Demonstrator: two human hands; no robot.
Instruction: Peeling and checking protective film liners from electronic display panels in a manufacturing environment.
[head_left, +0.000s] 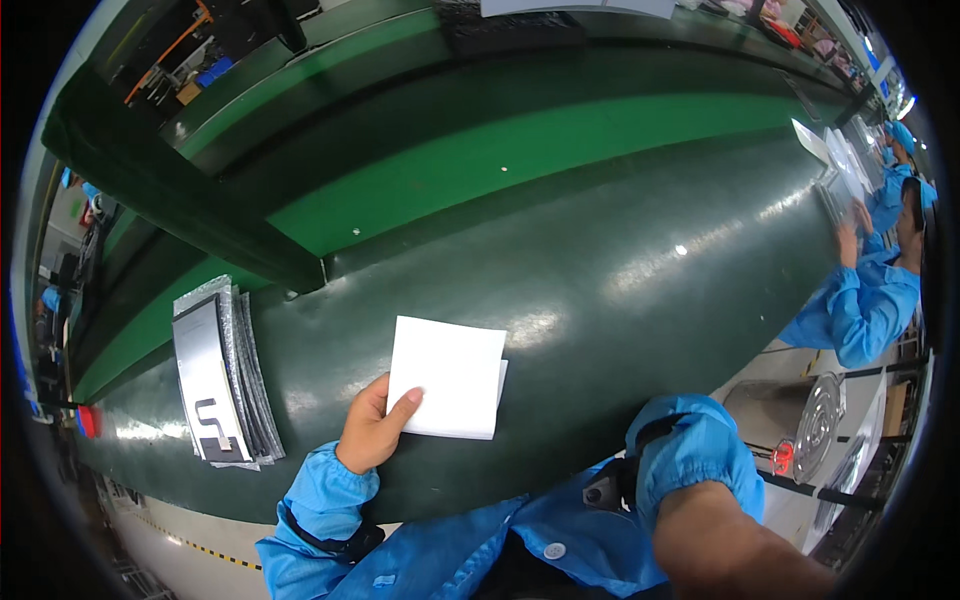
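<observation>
My left hand (378, 425) grips the lower left edge of a white folded sheet of paper (447, 378), with the thumb on top. A second layer of the paper shows at its right edge. The paper is held over the dark green tabletop. My right hand (745, 545) is raised close to the camera at the lower right. Only the wrist and part of its back show below the blue cuff, and its fingers are out of the picture. To the left of my left hand lies a stack of flat silver-and-black panels (205, 365) in clear bubble bags, the top one with a black ribbon cable.
A dark post (190, 200) rises from the table's far left. A red object (87, 421) sits at the left end. At the right, a co-worker in blue sleeves (850, 310) handles clear sheets (848, 165). A clear round container (815, 425) stands below the table's right side.
</observation>
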